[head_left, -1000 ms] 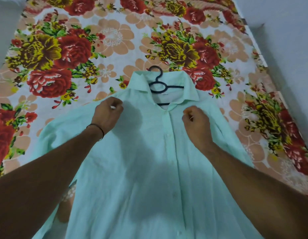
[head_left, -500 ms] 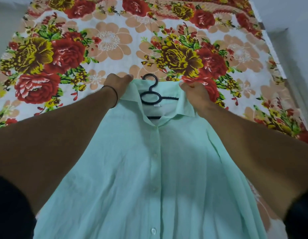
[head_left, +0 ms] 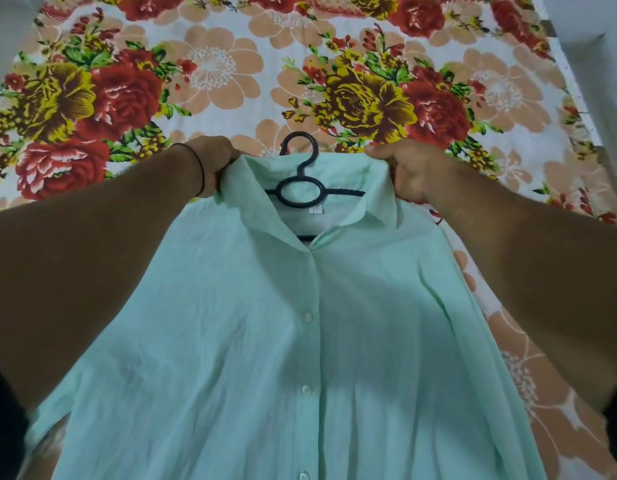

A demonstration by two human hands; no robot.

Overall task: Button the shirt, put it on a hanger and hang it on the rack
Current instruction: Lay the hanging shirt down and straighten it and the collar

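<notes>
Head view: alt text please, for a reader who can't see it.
Both hands, left hand and right hand, grip the collar of a buttoned mint shirt with a black hanger inside, on a floral bedsheet.

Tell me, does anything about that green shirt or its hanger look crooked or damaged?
Nothing is damaged. The shirt lies buttoned on the flowered bedsheet with the black hanger inside its neck. The left hand and right hand pinch the collar's corners, so the collar is lifted and slightly rumpled.
</notes>
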